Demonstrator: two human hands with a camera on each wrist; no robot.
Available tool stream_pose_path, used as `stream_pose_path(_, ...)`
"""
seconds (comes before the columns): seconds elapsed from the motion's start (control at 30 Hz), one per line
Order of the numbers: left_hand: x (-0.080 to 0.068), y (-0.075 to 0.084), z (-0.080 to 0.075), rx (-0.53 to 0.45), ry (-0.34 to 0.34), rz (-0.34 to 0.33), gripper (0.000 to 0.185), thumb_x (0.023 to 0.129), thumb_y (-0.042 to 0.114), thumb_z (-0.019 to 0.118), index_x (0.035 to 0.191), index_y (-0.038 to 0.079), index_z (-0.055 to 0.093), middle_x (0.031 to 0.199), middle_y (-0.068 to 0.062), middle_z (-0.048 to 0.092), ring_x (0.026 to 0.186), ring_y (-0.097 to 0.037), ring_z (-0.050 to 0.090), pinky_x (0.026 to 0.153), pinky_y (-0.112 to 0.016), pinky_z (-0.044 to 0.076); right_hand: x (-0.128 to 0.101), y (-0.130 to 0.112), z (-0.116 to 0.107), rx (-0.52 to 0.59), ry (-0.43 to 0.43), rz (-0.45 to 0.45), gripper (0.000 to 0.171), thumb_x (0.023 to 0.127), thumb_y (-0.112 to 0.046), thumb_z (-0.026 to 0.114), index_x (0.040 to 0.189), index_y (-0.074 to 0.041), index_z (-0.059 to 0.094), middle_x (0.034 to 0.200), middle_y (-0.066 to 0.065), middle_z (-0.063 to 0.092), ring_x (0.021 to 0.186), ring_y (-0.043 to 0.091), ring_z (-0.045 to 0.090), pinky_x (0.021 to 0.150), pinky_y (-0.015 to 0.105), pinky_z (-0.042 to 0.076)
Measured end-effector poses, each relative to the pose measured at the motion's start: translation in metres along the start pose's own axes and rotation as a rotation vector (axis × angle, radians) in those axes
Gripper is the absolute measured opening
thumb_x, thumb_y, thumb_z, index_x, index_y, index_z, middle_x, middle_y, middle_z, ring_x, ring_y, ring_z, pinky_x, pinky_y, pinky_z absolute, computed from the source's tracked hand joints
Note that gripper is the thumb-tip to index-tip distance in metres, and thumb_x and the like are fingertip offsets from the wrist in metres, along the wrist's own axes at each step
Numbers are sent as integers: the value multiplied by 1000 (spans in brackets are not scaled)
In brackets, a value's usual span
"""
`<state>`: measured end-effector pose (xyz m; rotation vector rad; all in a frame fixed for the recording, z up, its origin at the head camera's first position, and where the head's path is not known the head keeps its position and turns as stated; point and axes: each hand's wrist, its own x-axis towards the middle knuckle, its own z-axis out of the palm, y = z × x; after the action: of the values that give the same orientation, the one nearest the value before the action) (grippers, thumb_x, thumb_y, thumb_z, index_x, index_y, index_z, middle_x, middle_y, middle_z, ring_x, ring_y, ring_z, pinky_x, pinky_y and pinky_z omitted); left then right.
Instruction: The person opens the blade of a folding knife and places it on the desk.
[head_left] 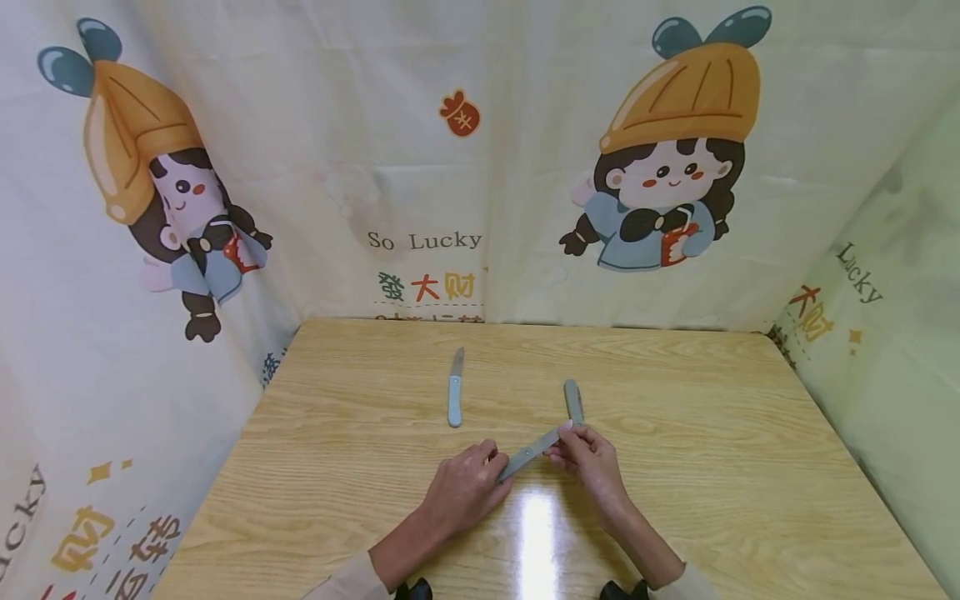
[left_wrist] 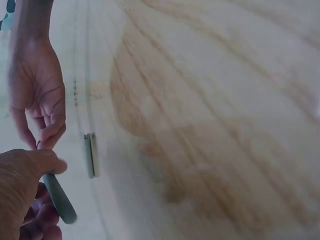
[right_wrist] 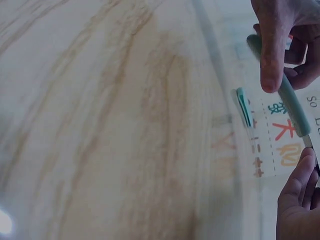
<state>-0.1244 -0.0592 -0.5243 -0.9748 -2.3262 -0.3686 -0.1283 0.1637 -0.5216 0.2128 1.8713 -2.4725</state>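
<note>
My left hand [head_left: 480, 475] grips the grey-green handle of a small knife [head_left: 527, 455] just above the wooden table [head_left: 675, 500]. The fingertips of my right hand [head_left: 570, 442] pinch the knife's other, thinner end. From the left wrist, the left hand [left_wrist: 25, 185] is curled round the handle [left_wrist: 59, 197] and the right hand [left_wrist: 40, 110] pinches beyond it. Seen from the right wrist, the left hand [right_wrist: 277, 45] holds the handle [right_wrist: 292, 102] and the right hand [right_wrist: 300, 195] sits at its tip.
A second small knife [head_left: 455, 389] lies on the table ahead of my left hand, blade pointing away; it also appears as the second knife [right_wrist: 244, 107]. A short grey-green piece [head_left: 573, 400] lies just beyond my right hand. Printed curtains [head_left: 480, 167] enclose three sides.
</note>
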Motion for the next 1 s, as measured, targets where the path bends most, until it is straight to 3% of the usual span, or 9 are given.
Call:
stream_pose_path(0.2, 6, -1, 1, -4, 19, 3, 16, 79, 17, 88, 83, 11, 74, 75, 3, 53, 57, -3, 46, 43, -13, 40, 1, -6, 2, 19, -19, -36, 32, 105, -17, 61, 114, 13, 54, 100, 18, 65, 88, 22, 71, 82, 33, 59)
stream_pose_path(0.33, 12, -6, 4, -56, 53, -52, 13, 82, 17, 86, 85, 9, 75, 75, 3, 58, 56, -3, 52, 46, -15, 44, 2, -11, 6, 33, 14, -43, 30, 105, -16, 60, 110, 13, 56, 95, 15, 65, 84, 20, 71, 79, 30, 59)
stream_pose_path(0.47, 26, -12, 8, -201, 34, -181, 11, 88, 18, 82, 87, 8, 76, 75, 4, 63, 59, -3, 56, 50, -15, 46, 2, -13, 7, 30, 15, -39, 26, 106, -15, 58, 109, 11, 57, 93, 14, 66, 82, 21, 71, 78, 31, 59)
stream_pose_path(0.77, 71, -37, 25, -568, -104, -564, 12, 94, 17, 75, 87, 8, 79, 73, 6, 69, 59, -1, 59, 54, -23, 50, 0, -11, 6, -46, -36, 5, 29, 106, -12, 55, 114, 16, 54, 94, 18, 65, 81, 23, 70, 77, 31, 59)
stream_pose_path(0.9, 81, -49, 38, -639, -168, -691, 13, 94, 19, 76, 86, 9, 80, 68, 7, 68, 56, -4, 59, 49, -23, 47, -2, -10, 6, -66, -62, 27, 28, 107, -11, 53, 115, 16, 54, 94, 18, 65, 82, 24, 70, 77, 32, 59)
stream_pose_path(1.0, 86, -55, 49, -639, -209, -759, 18, 95, 21, 75, 82, 10, 80, 61, 7, 66, 51, -6, 58, 46, -23, 43, -3, -9, 5, -82, -76, 38, 27, 107, -10, 51, 117, 15, 53, 95, 18, 65, 82, 24, 70, 77, 31, 59)
